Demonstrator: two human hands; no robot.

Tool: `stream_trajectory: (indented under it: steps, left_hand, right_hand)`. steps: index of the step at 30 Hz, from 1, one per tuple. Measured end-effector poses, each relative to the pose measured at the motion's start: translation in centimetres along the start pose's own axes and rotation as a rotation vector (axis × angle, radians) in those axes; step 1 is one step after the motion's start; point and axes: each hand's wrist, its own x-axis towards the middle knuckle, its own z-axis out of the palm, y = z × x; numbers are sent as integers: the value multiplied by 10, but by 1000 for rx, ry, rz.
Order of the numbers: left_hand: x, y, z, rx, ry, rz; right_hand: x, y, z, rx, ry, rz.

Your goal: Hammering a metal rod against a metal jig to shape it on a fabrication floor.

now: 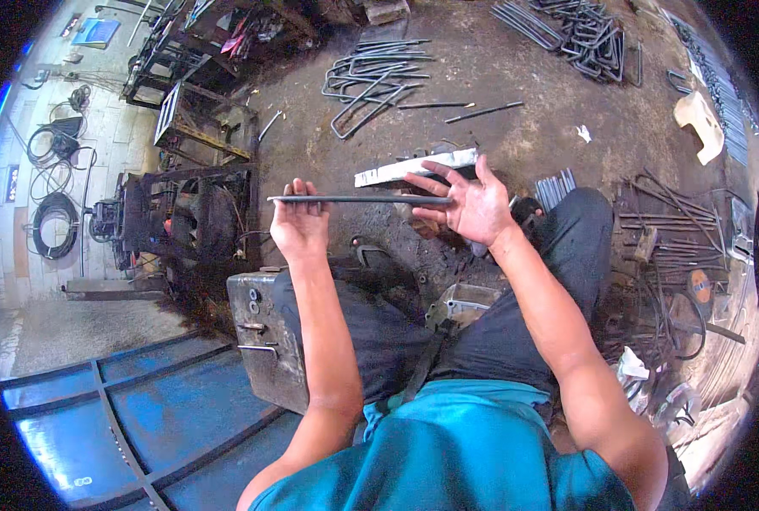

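Observation:
A thin, straight dark metal rod (371,199) lies level across the space in front of me. My left hand (301,226) grips it near its left end, the fingertips showing above the rod. Its right end reaches the palm of my right hand (475,209), where the fingers are spread and the thumb points up. Just beyond the rod, a long whitish bar (418,167) rests at a slant close to the right fingertips. Below the rod, between my knees, the dark floor shows, partly hidden by my arms and legs.
Bent metal rods (371,81) lie on the floor ahead, with a larger heap (588,43) at far right. Dark machinery (201,213) stands at left. A worn metal box (264,341) is beside my left leg. Loose rods and cables (673,247) lie at right.

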Motion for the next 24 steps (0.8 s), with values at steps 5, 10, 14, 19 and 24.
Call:
stream_trajectory:
  steps: [5, 10, 14, 19, 24]
  left_hand:
    - [3, 2, -22, 357, -23, 136]
    - [0, 6, -20, 515, -58, 213]
    - [0, -7, -14, 559, -27, 199]
    - [-9, -54, 2, 736, -193, 185]
    - [-1, -89, 29, 822, -477, 7]
  right_hand:
    - [0, 6, -14, -103, 76, 97]
    - [-6, 8, -14, -197, 77, 153]
    - [-6, 16, -36, -1161, 201, 260]
    - [-6, 46, -57, -1835, 366, 51]
    - [-33, 28, -70, -1898, 665, -203]
